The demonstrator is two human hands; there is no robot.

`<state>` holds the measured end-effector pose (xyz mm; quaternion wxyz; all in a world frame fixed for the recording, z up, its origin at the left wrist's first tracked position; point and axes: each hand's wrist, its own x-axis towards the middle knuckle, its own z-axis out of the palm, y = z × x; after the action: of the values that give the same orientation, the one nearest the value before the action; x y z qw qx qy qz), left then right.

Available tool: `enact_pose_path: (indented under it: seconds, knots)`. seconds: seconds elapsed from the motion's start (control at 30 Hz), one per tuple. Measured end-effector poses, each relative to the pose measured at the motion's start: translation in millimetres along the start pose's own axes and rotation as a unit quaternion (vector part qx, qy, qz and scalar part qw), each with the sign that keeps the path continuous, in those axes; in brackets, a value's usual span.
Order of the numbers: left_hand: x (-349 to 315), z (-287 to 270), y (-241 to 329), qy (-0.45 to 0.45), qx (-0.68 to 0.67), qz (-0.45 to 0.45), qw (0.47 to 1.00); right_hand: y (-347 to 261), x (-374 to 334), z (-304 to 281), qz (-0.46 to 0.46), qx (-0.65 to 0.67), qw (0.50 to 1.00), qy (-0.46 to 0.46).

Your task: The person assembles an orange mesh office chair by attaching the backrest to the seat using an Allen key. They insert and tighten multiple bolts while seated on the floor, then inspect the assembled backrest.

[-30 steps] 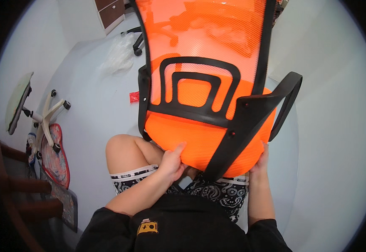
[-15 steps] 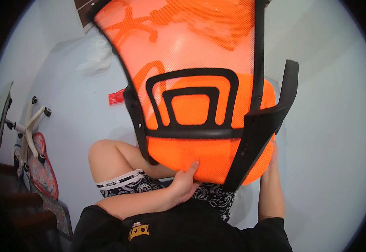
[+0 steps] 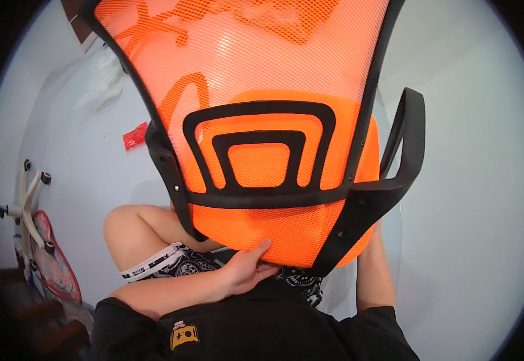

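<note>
In front of me, over my lap, is an office chair's orange seat cushion (image 3: 256,228) with a black-framed orange mesh backrest (image 3: 265,198). My left hand (image 3: 247,272) grips the seat's near edge, its thumb on top and the other fingers partly underneath. At the seat's right side is my right hand (image 3: 376,231); the cushion and black arm bracket hide its fingers, so its grip cannot be told. A black looped armrest (image 3: 412,144) stands out on the right, and another armrest (image 3: 164,159) on the left. Screw holes show in both brackets.
On the floor to the left stands a white wheeled chair base (image 3: 28,207) beside a red-edged patterned mat (image 3: 54,259). A small red packet (image 3: 135,136) and clear plastic wrapping (image 3: 102,78) lie farther off. Through the mesh, other chair parts show on the floor.
The backrest and armrests have shifted slightly left in view and tilted, showing more of the right armrest's loop. My left hand keeps its hold on the seat edge.
</note>
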<state>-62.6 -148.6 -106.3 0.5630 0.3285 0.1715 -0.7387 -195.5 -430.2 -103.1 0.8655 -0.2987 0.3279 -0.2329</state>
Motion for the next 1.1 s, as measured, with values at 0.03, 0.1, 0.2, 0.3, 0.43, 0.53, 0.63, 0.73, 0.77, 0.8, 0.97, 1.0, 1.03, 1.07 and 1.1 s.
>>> enact_pose_path:
  seconds: [0.03, 0.1, 0.2, 0.3, 0.43, 0.53, 0.63, 0.73, 0.77, 0.8, 0.97, 1.0, 1.03, 1.07, 1.1]
  knots:
    - [-5.0, -3.4, 7.0, 0.010, 0.028, -0.048, 0.998, 1.8, 2.5, -1.8, -0.001, 0.003, 1.000, -0.003]
    - [-17.3, -12.5, 24.2, -0.039, 0.299, -0.107, 0.947, 6.7, 7.0, -6.4, 0.002, 0.008, 1.000, -0.011]
    - [-47.5, 38.1, 80.5, -0.046, 0.808, 0.137, 0.571, 7.1, 0.1, -19.1, -0.010, 0.013, 1.000, -0.001]
    - [-29.5, 96.0, 130.0, 0.054, 0.869, 0.475, 0.130, 7.9, -3.6, -34.7, -0.024, 0.020, 0.999, 0.007]
    - [-10.4, 165.1, 177.9, -0.011, 0.853, 0.513, -0.095, 20.9, 4.6, -40.4, -0.032, 0.049, 0.998, -0.008]
    - [13.6, 201.2, 184.0, -0.048, 0.883, 0.429, -0.183, 22.5, -3.7, -30.0, -0.045, 0.079, 0.996, 0.009]
    - [42.5, 211.8, 179.4, -0.060, 0.899, 0.378, -0.215, 20.3, -8.6, -13.6, -0.050, 0.127, 0.991, -0.005]
    - [63.0, 227.1, 173.3, -0.024, 0.905, 0.356, -0.231, 23.8, -0.1, -11.5, -0.080, 0.129, 0.988, -0.018]
    - [68.6, 234.1, 170.4, -0.001, 0.913, 0.333, -0.235, 24.9, 2.9, -11.3, -0.087, 0.125, 0.988, -0.019]
    - [71.2, 239.5, 166.9, 0.021, 0.920, 0.311, -0.238, 26.2, 5.1, -11.7, -0.090, 0.122, 0.988, -0.016]
    - [64.1, 235.2, 167.4, 0.000, 0.907, 0.332, -0.259, 32.3, 11.8, -7.3, -0.074, 0.115, 0.991, -0.005]
    - [57.3, 236.9, 164.4, 0.000, 0.900, 0.346, -0.265, 32.3, 15.2, -6.2, -0.073, 0.111, 0.991, -0.004]
    - [53.4, 236.5, 161.2, -0.001, 0.893, 0.359, -0.271, 34.5, 14.4, -6.8, -0.071, 0.110, 0.991, -0.001]
    - [53.4, 233.4, 158.1, -0.021, 0.874, 0.401, -0.275, 33.9, 18.1, -5.8, -0.064, 0.104, 0.992, 0.004]
    - [50.0, 234.5, 149.8, -0.027, 0.870, 0.403, -0.283, 33.3, 21.1, -8.3, -0.061, 0.097, 0.993, 0.012]
